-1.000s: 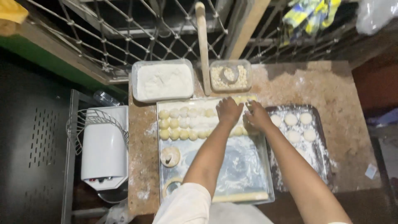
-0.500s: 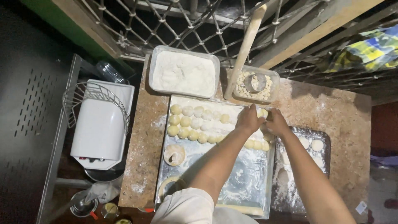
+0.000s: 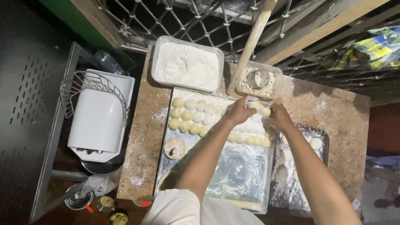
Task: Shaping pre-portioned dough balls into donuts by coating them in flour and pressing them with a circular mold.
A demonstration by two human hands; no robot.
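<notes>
Your left hand [image 3: 238, 111] and right hand [image 3: 278, 118] meet at 1 o'clock on the floured metal tray [image 3: 233, 166], each grip pinching a dough ball [image 3: 265, 111] between them, above the rows of dough balls [image 3: 187, 115]. Flour tub [image 3: 186, 64] sits at 11 o'clock.

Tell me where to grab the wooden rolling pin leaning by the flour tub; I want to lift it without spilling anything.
Grip the rolling pin around its middle shaft, coming from the left, above the flour tub. It leans steeply against the window grille, with its lower end beside the small container of dough bits. A grip higher up probably avoids knocking that container. Both hands are busy at the dough balls.
</notes>
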